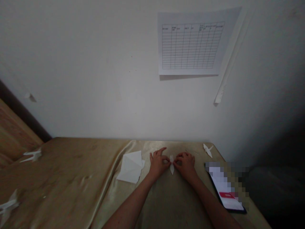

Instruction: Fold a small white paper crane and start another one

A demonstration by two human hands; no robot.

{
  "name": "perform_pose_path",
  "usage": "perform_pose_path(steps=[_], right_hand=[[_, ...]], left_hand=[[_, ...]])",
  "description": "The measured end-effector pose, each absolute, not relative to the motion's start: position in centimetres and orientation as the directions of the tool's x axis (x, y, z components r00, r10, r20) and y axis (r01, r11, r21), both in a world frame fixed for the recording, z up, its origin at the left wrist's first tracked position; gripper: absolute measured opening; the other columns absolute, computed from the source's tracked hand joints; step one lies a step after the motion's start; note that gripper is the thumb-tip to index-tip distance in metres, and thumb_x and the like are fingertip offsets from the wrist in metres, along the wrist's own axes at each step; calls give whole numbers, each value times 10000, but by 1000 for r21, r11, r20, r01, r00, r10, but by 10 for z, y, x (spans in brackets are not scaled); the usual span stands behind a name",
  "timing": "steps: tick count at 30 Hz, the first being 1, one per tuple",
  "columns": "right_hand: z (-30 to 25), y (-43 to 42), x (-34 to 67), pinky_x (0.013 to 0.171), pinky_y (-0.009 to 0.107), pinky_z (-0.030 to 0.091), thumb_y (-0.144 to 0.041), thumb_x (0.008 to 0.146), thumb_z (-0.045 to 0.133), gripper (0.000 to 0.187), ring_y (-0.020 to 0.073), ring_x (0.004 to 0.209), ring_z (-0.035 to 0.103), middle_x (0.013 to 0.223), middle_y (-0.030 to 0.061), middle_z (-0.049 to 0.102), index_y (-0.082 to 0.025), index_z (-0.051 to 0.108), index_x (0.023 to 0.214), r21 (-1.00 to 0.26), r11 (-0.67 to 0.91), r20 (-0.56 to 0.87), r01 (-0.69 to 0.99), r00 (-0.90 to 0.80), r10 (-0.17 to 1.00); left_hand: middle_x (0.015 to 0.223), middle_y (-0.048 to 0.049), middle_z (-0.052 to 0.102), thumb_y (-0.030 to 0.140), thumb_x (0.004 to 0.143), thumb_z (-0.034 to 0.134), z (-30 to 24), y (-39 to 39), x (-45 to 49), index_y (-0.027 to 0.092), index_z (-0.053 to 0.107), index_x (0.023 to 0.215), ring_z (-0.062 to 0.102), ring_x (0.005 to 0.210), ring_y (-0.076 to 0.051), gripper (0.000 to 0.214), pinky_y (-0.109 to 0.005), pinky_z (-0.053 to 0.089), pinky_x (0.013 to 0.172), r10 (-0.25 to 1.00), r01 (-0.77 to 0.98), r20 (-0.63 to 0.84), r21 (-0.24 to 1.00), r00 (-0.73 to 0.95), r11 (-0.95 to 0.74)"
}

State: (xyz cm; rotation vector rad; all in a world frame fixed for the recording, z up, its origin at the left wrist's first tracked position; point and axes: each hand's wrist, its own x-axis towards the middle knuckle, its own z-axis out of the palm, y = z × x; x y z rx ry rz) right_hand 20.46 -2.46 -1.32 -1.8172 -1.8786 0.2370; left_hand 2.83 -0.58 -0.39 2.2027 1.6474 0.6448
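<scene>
A small, narrow piece of folded white paper (172, 170) stands between my two hands, pointed at its near end. My left hand (159, 161) pinches its left side between thumb and index finger, with the other fingers spread away. From the other side, my right hand (186, 163) pinches the paper's right edge, its remaining fingers curled. Left of my left hand lie white paper sheets (130, 167) with creases and a torn right edge. A folded paper crane (207, 150) rests beyond my right hand, near the table's far right corner.
A phone (225, 187) with a lit, partly pixelated screen lies at the right edge of the cloth-covered table (71, 184). More folded white paper figures sit at the left, one farther back (32, 155) and one nearer (10, 203). A printed table sheet (193, 46) hangs on the wall.
</scene>
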Motion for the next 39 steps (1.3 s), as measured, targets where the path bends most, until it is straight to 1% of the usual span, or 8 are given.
perform_pose_path(steps=[6, 14, 20, 23, 27, 34, 39], right_hand=[[-14, -25, 207, 1047, 473, 206, -402, 812, 696, 91, 274, 1192, 429, 1123, 8, 662, -360, 771, 842, -456, 88, 256, 886, 36, 966], [-15, -24, 204, 1042, 481, 222, -409, 821, 684, 109, 276, 1202, 432, 1136, 24, 656, -346, 771, 841, -442, 55, 230, 895, 54, 972], [-13, -25, 201, 1028, 499, 232, -399, 820, 678, 113, 289, 1212, 426, 1147, 31, 654, -330, 765, 837, -438, 33, 210, 899, 67, 975], [-13, -25, 200, 1036, 507, 219, -406, 813, 679, 127, 292, 1215, 422, 1153, 37, 649, -322, 764, 856, -429, 25, 201, 903, 69, 977], [-13, -25, 200, 1046, 524, 207, -402, 808, 682, 109, 293, 1231, 412, 1151, 21, 651, -329, 755, 844, -423, 18, 201, 906, 75, 977], [-12, -24, 201, 1039, 523, 224, -399, 811, 673, 122, 296, 1226, 422, 1151, 28, 659, -321, 766, 808, -452, 21, 197, 892, 77, 977], [-9, -24, 199, 1045, 524, 207, -380, 793, 688, 111, 299, 1229, 422, 1141, 37, 664, -305, 769, 790, -459, 9, 195, 888, 91, 976]], left_hand=[[1529, 100, 410, 357, 754, 765, -3, -6, 28, 355, 762, 809, 355, 1366, -296, 55, -704, 89, 1136, 956, 813, 181, 504, 230, -291], [1539, 113, 391, 347, 742, 768, -2, -7, 32, 353, 764, 783, 340, 1376, -305, 42, -708, 72, 1135, 964, 819, 177, 511, 196, -260], [1560, 96, 360, 345, 753, 756, -2, -8, 33, 334, 762, 809, 320, 1390, -312, 58, -700, 64, 1141, 968, 837, 162, 488, 194, -249], [1571, 104, 338, 346, 752, 757, -1, -8, 33, 341, 750, 835, 316, 1396, -312, 83, -705, 70, 1139, 966, 841, 154, 476, 210, -258], [1581, 100, 320, 352, 757, 749, -1, -9, 33, 339, 723, 888, 298, 1412, -307, 134, -703, 69, 1143, 967, 851, 139, 460, 212, -253], [1576, 40, 337, 369, 759, 738, -1, -9, 34, 333, 670, 1030, 298, 1424, -299, 282, -686, 101, 1152, 971, 857, 144, 459, 188, -234], [1575, 64, 336, 388, 748, 759, -2, -8, 32, 335, 717, 932, 292, 1428, -304, 196, -682, 83, 1154, 974, 855, 128, 466, 189, -227]])
